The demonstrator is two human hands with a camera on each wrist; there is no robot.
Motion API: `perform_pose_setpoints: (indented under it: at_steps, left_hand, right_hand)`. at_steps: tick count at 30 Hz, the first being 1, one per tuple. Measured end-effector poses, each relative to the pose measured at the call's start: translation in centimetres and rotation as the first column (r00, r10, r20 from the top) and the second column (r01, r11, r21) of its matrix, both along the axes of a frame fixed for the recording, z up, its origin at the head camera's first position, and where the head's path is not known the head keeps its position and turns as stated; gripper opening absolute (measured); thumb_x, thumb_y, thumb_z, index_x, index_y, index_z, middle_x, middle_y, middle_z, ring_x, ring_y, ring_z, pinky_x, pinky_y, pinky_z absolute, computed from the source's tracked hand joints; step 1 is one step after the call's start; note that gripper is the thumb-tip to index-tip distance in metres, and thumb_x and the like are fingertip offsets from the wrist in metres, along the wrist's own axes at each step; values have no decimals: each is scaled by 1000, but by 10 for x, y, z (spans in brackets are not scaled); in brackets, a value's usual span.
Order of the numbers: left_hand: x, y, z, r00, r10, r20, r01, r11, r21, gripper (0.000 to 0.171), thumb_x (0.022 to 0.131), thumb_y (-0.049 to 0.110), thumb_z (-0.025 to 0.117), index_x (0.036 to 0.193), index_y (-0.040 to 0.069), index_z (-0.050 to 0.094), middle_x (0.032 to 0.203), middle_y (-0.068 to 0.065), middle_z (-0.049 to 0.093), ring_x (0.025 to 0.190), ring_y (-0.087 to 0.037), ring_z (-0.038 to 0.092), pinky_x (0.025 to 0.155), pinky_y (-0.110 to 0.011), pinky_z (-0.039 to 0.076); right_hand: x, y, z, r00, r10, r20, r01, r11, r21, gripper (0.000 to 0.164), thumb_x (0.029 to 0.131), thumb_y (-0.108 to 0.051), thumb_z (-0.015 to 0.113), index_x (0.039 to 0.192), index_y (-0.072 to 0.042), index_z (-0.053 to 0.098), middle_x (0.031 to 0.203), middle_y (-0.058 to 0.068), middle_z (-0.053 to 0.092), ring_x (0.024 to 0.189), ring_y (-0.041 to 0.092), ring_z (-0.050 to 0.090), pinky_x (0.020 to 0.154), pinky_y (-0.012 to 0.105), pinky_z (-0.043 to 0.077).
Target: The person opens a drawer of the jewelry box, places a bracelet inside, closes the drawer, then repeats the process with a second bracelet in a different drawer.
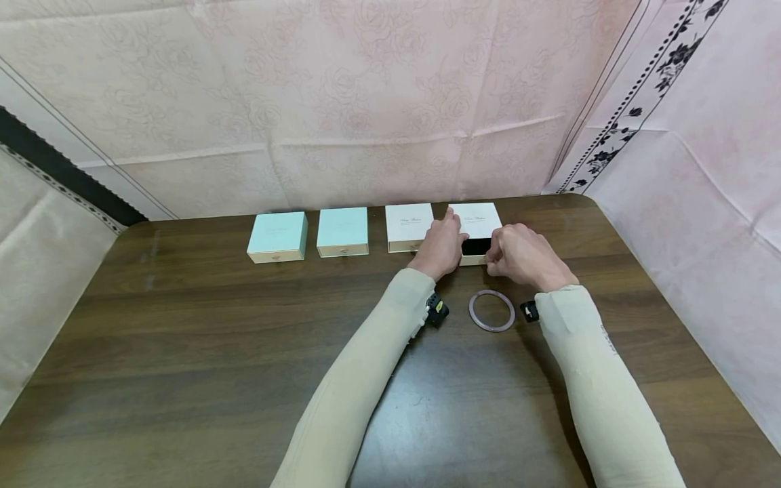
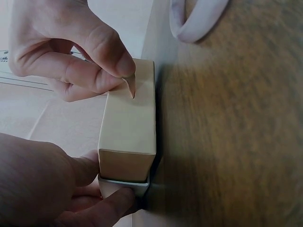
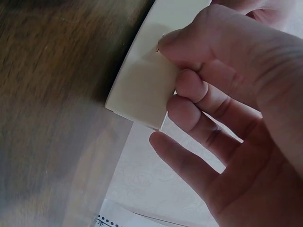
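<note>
At the right end of a row of boxes, a white drawer box has its cream drawer partly pulled out, with a dark interior showing. My left hand holds the box's outer sleeve from the left, thumb and fingers around its end in the left wrist view. Between thumb and index finger, my right hand pinches the small pull tab on the drawer front. The other right fingers curl loosely beside the drawer. A pale lilac bangle lies on the table between my forearms.
Left of the held box stand another white drawer box and two mint ones, a nearer-centre mint box and a leftmost mint box. All line the back edge of the brown wooden table. Pale patterned cloth hangs behind.
</note>
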State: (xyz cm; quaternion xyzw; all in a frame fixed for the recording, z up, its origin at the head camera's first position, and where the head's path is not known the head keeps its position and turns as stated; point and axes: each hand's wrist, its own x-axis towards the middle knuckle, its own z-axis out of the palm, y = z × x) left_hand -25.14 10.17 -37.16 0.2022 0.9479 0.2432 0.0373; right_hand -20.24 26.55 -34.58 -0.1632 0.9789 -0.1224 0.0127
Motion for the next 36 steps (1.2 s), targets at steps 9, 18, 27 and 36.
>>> perform_pose_setpoints:
  at_steps: [9,18,27,36]
  left_hand:
    - [0,0,0,1000,-16,-24,16,1000,-5,31,109,24,48,128,3,60,165,-20,31,112,-30,70,93,-32,57]
    - [0,-1,-1,1000,-19,-8,19,1000,12,30,109,23,48,128,3,60,166,-20,30,101,-26,72,88,-30,58]
    - [-1,-2,-1,1000,-13,-9,13,1000,12,30,109,24,48,127,3,60,166,-20,29,104,-28,72,89,-31,58]
    - [-1,-2,-2,1000,-20,-19,20,1000,-4,35,110,26,47,133,2,58,166,-21,29,115,-33,68,95,-34,57]
  right_hand:
    - [2,0,2,1000,-16,20,16,1000,8,10,81,-10,80,74,-17,79,85,-2,71,79,18,61,73,45,53]
    - [4,0,3,999,-17,39,17,1000,13,6,82,-11,79,78,-16,80,88,-1,73,81,19,63,75,48,54]
    - [6,0,3,999,-15,39,15,1000,12,4,83,-12,79,80,-13,81,89,0,73,81,19,64,77,47,54]
    - [8,-1,3,999,-20,49,19,1000,10,3,82,-11,79,81,-12,82,90,1,73,81,19,64,76,49,54]
